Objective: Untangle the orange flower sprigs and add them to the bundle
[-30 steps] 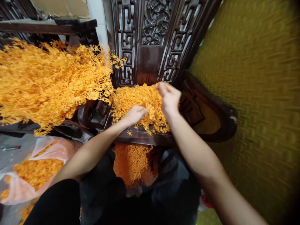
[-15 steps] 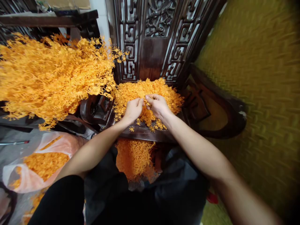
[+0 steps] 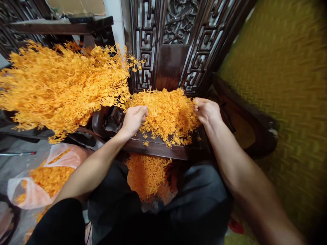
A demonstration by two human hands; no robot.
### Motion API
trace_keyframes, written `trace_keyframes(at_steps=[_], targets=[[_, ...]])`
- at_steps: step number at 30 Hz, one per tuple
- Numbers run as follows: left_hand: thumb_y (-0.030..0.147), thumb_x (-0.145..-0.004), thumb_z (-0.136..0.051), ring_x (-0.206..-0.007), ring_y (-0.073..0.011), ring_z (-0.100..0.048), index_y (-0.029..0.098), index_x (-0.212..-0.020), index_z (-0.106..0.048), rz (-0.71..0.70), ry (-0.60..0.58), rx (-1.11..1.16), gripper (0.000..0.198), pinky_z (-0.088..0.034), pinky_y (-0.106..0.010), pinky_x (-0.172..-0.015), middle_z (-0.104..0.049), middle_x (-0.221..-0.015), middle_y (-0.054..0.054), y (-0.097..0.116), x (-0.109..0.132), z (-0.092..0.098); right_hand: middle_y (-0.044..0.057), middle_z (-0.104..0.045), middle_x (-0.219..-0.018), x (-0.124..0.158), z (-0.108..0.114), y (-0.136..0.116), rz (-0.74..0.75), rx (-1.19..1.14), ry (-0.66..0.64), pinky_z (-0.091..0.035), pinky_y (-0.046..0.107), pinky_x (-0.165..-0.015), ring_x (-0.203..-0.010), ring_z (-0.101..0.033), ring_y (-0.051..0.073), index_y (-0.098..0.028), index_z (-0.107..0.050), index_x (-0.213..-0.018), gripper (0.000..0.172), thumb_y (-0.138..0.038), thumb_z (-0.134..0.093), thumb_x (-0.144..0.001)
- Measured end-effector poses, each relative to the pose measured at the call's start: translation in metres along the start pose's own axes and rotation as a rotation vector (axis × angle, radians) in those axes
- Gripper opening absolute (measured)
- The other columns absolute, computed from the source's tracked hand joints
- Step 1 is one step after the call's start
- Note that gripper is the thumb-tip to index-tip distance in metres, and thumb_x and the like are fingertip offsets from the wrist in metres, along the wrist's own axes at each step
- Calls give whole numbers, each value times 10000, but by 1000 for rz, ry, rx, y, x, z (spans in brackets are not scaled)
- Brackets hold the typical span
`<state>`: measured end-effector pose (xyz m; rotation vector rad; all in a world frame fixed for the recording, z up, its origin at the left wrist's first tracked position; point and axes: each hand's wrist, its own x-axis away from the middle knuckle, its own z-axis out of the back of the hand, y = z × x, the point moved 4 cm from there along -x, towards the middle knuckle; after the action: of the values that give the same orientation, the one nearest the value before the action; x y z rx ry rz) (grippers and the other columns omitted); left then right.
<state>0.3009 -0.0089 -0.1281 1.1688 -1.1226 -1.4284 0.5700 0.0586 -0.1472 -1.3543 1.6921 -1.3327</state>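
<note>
Dark carved wooden seat (image 3: 158, 148) under orange sprig heap (image 3: 167, 112), left hand (image 3: 133, 118) and right hand (image 3: 206, 110) seemingly clenched on its edges.

1. The left grip (image 3: 134, 117) and right grip (image 3: 206, 110) are bare hands on uncovered forearms (image 3: 97, 166).
2. Plain black cloth (image 3: 61, 221) covers the left leg, smooth and matte.
3. Dark grey-blue fabric (image 3: 201, 200) lies across the lap and right thigh, creased into soft, broad folds.
</note>
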Motion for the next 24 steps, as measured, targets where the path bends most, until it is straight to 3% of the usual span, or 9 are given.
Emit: trace_keyframes(at_steps=[2,4,10,12,15,18,20,22,24], targets=[[529,-910,-572,-417,-71,-262,189,-683,-560,9,-80,61,410,-171,-248,-458,-359,-468,68,-2,2,0,-18,-624,-643,-9,12,1,-36,-27,-61,-536,146,-521,-538,-589,54,-142,-633,-739,161,4,-697,-717],[524,-922,-564,-427,-72,-274,183,-690,-574,12,-169,50,413,-181,-251,-468,-365,-470,65,-7,2,-7,8,-708,-786,-9,11,5,-102,-33,-192,-619,204,-697,-703,-680,87,-165,-645,-790,139,-58,-723,-749],[522,-959,-507,-450,-86,-334,178,-732,-588,7,-202,-7,419,-238,-263,-498,-427,-488,45,-18,-3,-21,49,-747,-1093,3,-9,5,-107,-79,-444,-620,424,-949,-1080,-699,216,-234,-682,-976,227,-192,-725,-757],[519,-960,-503,-450,-88,-334,177,-743,-592,0,-173,-11,415,-245,-261,-500,-425,-486,49,-18,-8,-22,56,-710,-1249,4,-14,5,-51,-7,-468,-598,483,-978,-1166,-664,248,-266,-691,-1096,292,-324,-708,-810],[495,-971,-485,-463,-94,-354,172,-756,-605,-25,-109,-79,406,-276,-258,-520,-436,-500,49,-19,-14,-22,69,-617,-1424,7,-21,13,57,186,-369,-576,450,-975,-1292,-591,258,-303,-662,-1237,449,-576,-648,-882],[448,-987,-465,-518,-111,-423,173,-761,-624,-97,-33,-241,390,-329,-262,-572,-479,-540,36,-18,-18,-24,105,-667,-1331,24,-39,27,139,404,-402,-599,367,-832,-1148,-664,251,-256,-693,-1163,526,-638,-748,-805],[421,-987,-475,-560,-123,-461,175,-742,-622,-142,4,-335,378,-347,-265,-597,-513,-568,22,-18,-20,-25,114,-750,-1030,43,-54,34,107,475,-557,-590,330,-671,-838,-716,214,-189,-711,-967,453,-583,-810,-766],[426,-985,-489,-574,-126,-471,176,-723,-613,-140,45,-343,383,-346,-263,-590,-528,-578,12,-18,-23,-21,67,-718,-739,60,-59,28,73,473,-651,-533,285,-546,-582,-650,153,-163,-675,-801,390,-518,-832,-765],[461,-991,-478,-551,-123,-448,178,-714,-597,-93,118,-274,414,-330,-257,-560,-506,-560,15,-20,-29,-12,33,-669,-608,73,-55,13,58,460,-691,-464,242,-478,-472,-578,109,-153,-654,-715,372,-464,-856,-749]])
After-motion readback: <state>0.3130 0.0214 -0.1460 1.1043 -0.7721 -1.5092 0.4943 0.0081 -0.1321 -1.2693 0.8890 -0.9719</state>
